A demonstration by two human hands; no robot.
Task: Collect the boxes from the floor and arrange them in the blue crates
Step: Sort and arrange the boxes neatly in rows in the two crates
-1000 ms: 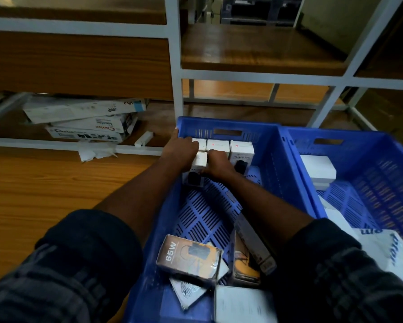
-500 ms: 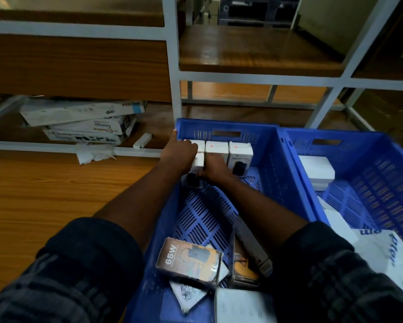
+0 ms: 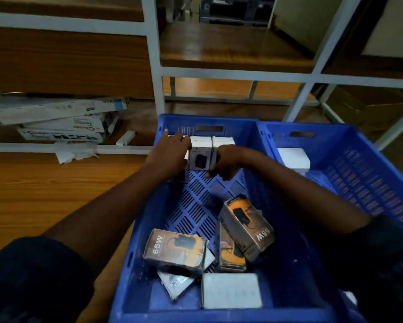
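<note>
**White boxes lined up at far wall of left crate, sorting partly done**

White boxes (image 3: 200,151) stand upright in a row against the far wall of the left blue crate (image 3: 277,229). Left hand (image 3: 172,152) lies over the row's left end, fingers flat on the box tops, pressing more than gripping. Right hand (image 3: 223,163) sits at the row's right end, fingers curled down toward the crate floor; can't tell if it grips a box.

Nearer the camera in the same crate: two brown "65W" boxes (image 3: 175,249), one tilted against another box, plus a flat white box (image 3: 230,290), all loose and unarranged. Right of this crate, touching it, a second blue crate (image 3: 368,171) holds a white box (image 3: 293,158).

Judgement: one row placed, the loose pile left to line up. Floor around the crate shows no stray boxes; a stack of cartons (image 3: 60,120) sits on the low shelf to its left.
</note>
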